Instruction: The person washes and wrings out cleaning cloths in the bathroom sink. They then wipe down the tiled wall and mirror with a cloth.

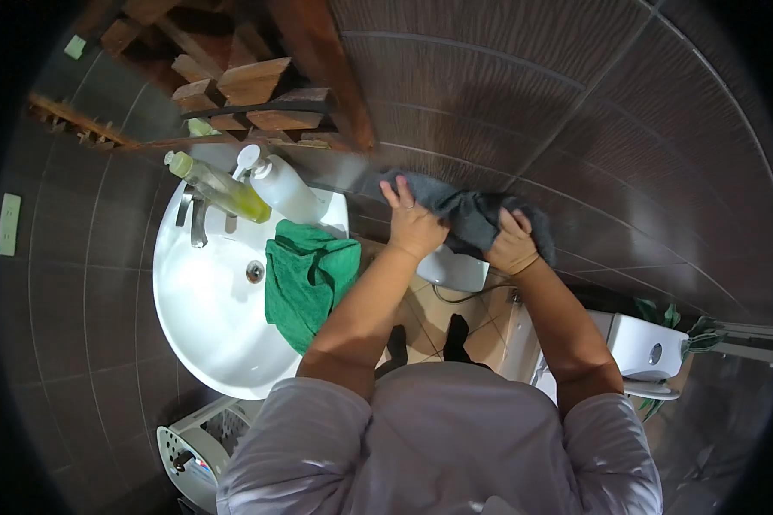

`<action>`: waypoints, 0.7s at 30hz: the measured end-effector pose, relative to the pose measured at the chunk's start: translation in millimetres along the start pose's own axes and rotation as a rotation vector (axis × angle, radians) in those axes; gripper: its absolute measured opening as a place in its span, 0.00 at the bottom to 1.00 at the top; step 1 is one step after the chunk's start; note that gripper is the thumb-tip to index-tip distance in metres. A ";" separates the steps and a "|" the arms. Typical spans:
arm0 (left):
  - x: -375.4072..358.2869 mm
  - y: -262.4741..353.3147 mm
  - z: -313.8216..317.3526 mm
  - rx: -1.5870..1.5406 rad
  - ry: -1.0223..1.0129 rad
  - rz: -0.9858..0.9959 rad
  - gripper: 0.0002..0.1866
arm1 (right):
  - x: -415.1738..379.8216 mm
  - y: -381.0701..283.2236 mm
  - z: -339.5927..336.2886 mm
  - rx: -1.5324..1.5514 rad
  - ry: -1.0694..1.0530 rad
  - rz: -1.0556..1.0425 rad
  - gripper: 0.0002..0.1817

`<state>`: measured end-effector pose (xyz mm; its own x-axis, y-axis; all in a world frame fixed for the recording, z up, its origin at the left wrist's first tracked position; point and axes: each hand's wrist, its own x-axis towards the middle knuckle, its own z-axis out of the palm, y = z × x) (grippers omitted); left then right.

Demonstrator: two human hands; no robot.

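Observation:
A dark grey towel (468,221) is stretched sideways against the brown tiled wall, bunched in folds. My left hand (416,225) is on its left part, some fingers extended over the cloth and the rest curled into it. Further right, my right hand (514,245) grips the towel with bent fingers. Whether a rail or hook lies behind the cloth is hidden. Below and left of my left hand, a green towel (309,279) hangs over the rim of the white sink (202,313).
On the sink's back corner stand a white pump bottle (288,189) and a bottle of yellow-green liquid (228,190), near the faucet (197,221). A white object (455,270) sits below the grey towel. A toilet (648,348) is at right, a white basket (197,451) lower left.

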<state>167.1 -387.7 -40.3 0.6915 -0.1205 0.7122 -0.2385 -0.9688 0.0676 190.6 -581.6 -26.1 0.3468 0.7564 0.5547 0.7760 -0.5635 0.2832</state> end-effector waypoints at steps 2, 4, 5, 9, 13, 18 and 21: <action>-7.3 2.7 -7.8 -0.066 -0.028 -0.078 0.17 | 17.2 -10.0 -18.7 0.173 -0.045 -0.031 0.23; -14.8 17.5 -24.8 -0.204 0.048 -0.167 0.16 | 32.7 -30.8 -31.5 0.548 -0.175 0.103 0.24; -20.0 22.7 -27.7 -0.335 0.101 -0.299 0.17 | 35.8 -45.3 -30.7 0.649 -0.096 0.167 0.25; -49.7 27.2 -28.5 -0.422 0.092 -0.588 0.19 | 28.6 -96.5 -5.6 0.890 0.070 0.479 0.26; -110.1 39.2 32.1 -0.417 -0.170 -0.671 0.23 | -20.7 -118.8 24.5 0.833 -0.096 0.743 0.25; -114.6 92.2 58.4 -0.048 -0.401 -0.493 0.25 | -117.5 -125.2 -10.8 0.711 -0.176 1.040 0.27; -122.4 117.0 60.2 -0.199 -0.505 -0.032 0.28 | -124.3 -119.1 -16.0 0.729 -0.175 0.959 0.23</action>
<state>95.6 -499.4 -161.6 0.9304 -0.2282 0.2867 -0.3026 -0.9198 0.2498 46.6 -613.8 -116.3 0.9648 0.2017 0.1687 0.2603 -0.6426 -0.7206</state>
